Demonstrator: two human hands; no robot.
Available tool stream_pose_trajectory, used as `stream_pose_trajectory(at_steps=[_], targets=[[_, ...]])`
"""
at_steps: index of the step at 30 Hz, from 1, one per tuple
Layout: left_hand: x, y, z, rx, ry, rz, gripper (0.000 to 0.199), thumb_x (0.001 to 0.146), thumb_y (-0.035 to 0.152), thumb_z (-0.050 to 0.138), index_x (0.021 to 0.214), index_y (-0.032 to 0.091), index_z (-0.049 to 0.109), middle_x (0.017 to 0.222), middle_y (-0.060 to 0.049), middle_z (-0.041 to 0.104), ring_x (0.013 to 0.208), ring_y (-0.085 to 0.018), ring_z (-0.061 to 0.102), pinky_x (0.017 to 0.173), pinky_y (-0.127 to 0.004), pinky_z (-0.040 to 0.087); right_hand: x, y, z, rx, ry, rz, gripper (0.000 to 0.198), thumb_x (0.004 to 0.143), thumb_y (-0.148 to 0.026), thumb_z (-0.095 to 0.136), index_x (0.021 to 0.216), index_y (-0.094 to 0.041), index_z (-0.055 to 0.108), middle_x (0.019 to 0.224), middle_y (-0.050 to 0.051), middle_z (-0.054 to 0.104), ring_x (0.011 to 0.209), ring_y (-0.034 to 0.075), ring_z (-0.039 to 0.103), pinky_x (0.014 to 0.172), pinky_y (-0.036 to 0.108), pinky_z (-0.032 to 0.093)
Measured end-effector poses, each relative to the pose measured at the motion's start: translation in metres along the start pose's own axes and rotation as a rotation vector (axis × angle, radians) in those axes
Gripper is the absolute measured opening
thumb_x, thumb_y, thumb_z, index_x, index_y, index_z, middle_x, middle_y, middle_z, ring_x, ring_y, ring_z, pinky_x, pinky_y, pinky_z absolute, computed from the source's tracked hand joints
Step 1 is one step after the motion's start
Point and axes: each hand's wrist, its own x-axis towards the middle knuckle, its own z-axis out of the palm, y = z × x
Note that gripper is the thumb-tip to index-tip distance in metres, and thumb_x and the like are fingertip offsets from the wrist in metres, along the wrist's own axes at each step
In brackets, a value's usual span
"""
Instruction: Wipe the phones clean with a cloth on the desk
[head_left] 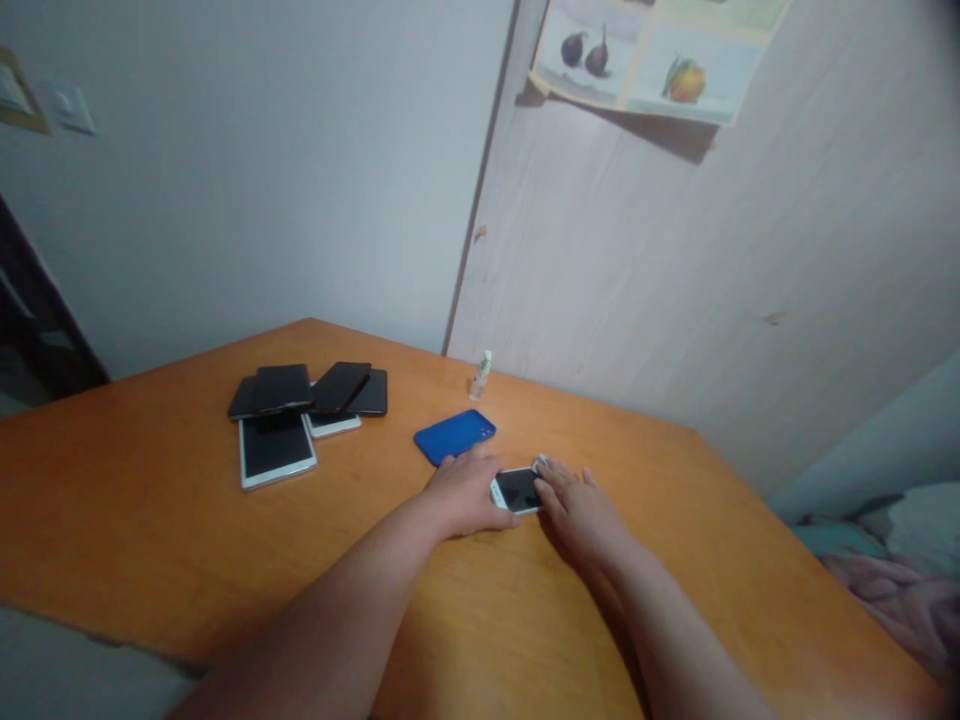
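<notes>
A white smartphone (519,490) with a dark screen lies face up on the wooden table. My left hand (469,492) grips its left end, thumb at the near edge and fingers at the far edge. At the right end, the fingers of my right hand (574,503) press down on the screen. A small crumpled white cloth (539,463) shows at those fingertips, mostly hidden under them. Just beyond my left hand lies a blue phone case (454,436), and a small clear spray bottle (481,378) stands upright behind it.
On the left of the wooden table (360,530), a white tablet (277,452) lies beside a stack of black devices (281,388) and another group of dark devices (341,387). Walls rise behind the table. Bedding (900,580) is at the far right.
</notes>
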Motion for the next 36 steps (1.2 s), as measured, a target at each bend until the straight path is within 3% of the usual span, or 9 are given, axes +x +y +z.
stream_pose_trajectory(at_steps=[3, 9, 17, 26, 33, 36], targets=[[0.000, 0.000, 0.000, 0.003, 0.006, 0.003, 0.057, 0.065, 0.063, 0.072, 0.110, 0.029, 0.066, 0.117, -0.008, 0.060, 0.109, -0.034, 0.060, 0.088, -0.043, 0.048, 0.000, 0.006, -0.005, -0.003, -0.021, 0.022, 0.051, 0.103, -0.038, 0.031, 0.145, -0.016, 0.049, 0.155, 0.012, 0.042, 0.144, 0.028, 0.038, 0.119, 0.058, 0.021], [0.000, 0.002, -0.003, -0.001, -0.010, -0.003, 0.056, 0.065, 0.063, 0.073, 0.109, 0.029, 0.066, 0.116, -0.007, 0.060, 0.114, -0.034, 0.058, 0.088, -0.042, 0.049, -0.022, 0.016, -0.020, 0.101, -0.111, -0.019, 0.045, 0.101, -0.037, 0.035, 0.133, -0.022, 0.063, 0.138, 0.011, 0.062, 0.123, 0.027, 0.061, 0.104, 0.041, 0.045], [0.000, 0.000, 0.001, 0.047, -0.009, -0.003, 0.061, 0.067, 0.065, 0.070, 0.116, 0.029, 0.064, 0.125, -0.007, 0.058, 0.111, -0.034, 0.060, 0.090, -0.043, 0.049, 0.011, 0.022, 0.008, 0.082, 0.045, 0.054, 0.051, 0.101, -0.035, 0.034, 0.144, -0.012, 0.050, 0.153, 0.013, 0.044, 0.140, 0.023, 0.045, 0.115, 0.038, 0.036], [0.000, 0.000, 0.000, 0.041, -0.020, 0.004, 0.061, 0.067, 0.066, 0.069, 0.114, 0.029, 0.064, 0.126, -0.007, 0.057, 0.111, -0.034, 0.060, 0.089, -0.044, 0.049, -0.016, 0.031, -0.011, 0.119, -0.068, -0.041, 0.045, 0.099, -0.033, 0.038, 0.134, -0.017, 0.062, 0.140, 0.011, 0.060, 0.128, 0.025, 0.057, 0.110, 0.039, 0.042], [0.000, 0.001, 0.000, 0.041, -0.008, 0.004, 0.060, 0.067, 0.064, 0.070, 0.114, 0.028, 0.065, 0.125, -0.008, 0.058, 0.112, -0.034, 0.059, 0.090, -0.044, 0.048, 0.009, 0.024, 0.007, 0.074, 0.044, 0.021, 0.052, 0.100, -0.032, 0.035, 0.145, -0.010, 0.049, 0.154, 0.015, 0.043, 0.141, 0.024, 0.043, 0.115, 0.040, 0.037], [0.001, 0.001, -0.001, 0.033, -0.012, 0.000, 0.060, 0.067, 0.065, 0.069, 0.115, 0.029, 0.064, 0.123, -0.008, 0.058, 0.111, -0.033, 0.060, 0.089, -0.044, 0.049, -0.001, 0.030, -0.001, 0.099, -0.005, -0.012, 0.049, 0.098, -0.031, 0.039, 0.142, -0.015, 0.053, 0.149, 0.012, 0.050, 0.137, 0.024, 0.048, 0.113, 0.040, 0.038]])
